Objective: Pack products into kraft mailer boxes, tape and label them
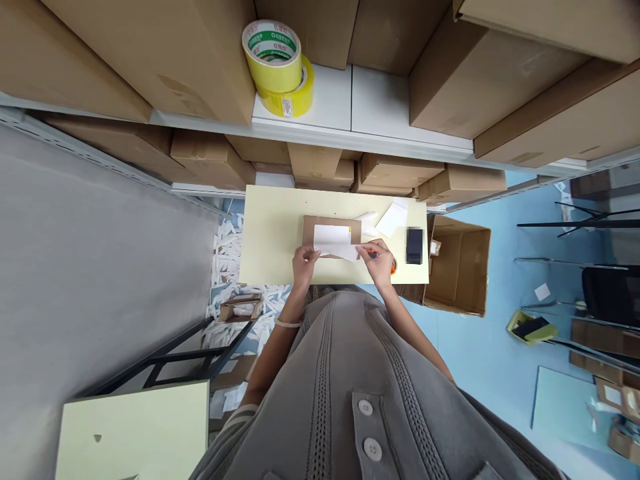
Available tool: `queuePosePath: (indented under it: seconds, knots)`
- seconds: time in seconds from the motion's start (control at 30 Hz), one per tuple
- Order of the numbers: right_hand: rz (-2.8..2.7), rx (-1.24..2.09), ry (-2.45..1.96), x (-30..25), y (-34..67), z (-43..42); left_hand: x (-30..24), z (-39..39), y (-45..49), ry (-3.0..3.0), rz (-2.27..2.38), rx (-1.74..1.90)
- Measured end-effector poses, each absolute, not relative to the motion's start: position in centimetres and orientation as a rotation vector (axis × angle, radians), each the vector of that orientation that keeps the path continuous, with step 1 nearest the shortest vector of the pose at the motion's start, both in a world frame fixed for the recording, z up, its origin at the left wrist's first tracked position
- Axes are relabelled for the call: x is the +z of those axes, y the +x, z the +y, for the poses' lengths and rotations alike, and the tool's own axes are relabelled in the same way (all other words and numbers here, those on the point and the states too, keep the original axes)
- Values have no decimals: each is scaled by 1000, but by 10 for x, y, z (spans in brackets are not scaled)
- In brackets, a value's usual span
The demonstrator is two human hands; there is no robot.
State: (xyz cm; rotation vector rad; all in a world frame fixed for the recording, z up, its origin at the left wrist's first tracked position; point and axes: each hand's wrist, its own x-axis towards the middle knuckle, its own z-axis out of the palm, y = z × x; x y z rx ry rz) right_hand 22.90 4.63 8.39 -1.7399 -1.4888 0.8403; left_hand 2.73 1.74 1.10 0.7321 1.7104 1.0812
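Left hand (304, 265) just below frame centre, thumb and fingers closed on the lower-left corner of a white sheet (332, 235); right hand (379, 262) a little right of it, thumb and finger pinching the sheet's lower-right corner; sheet lies over a flat brown cardboard piece (307, 230) at mid-frame, small yellow mark at its upper right, lower edge lifted and slightly curled between the hands; cardboard sits on a pale yellow table (270, 233), brown showing left, right and above the sheet.

Right of the cardboard: crumpled white material (367, 223) touching or just beside it, can't tell which; loose white papers (393, 219) further right; dark rectangle (415, 245) near the table's right end, pixelated, can't identify; orange item (394, 265) mostly hidden behind the right hand, can't tell what.

Open carton (456, 310) just off the table's right end, small item inside; white paper scraps (225, 267) cover the floor left of the table; second pale tabletop (135, 433) at lower left of the frame.

Upper frame: white shelf (330, 100) crossing nearly full width, brown boxes (450, 80) left and right on it; yellow tape roll (274, 75) at top centre, tilted on a second tape roll (290, 103); more boxes (315, 160) under that shelf, behind the table.
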Motion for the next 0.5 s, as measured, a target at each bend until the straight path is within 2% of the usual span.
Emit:
queuePosePath:
  seconds: [0.27,0.5]
  knots:
    - [-1557,829,-1810,60,234,67,4,23,22,752,1625,1039]
    - [-1636,810,-1968,13,238,108,1,46,28,786,1787,913]
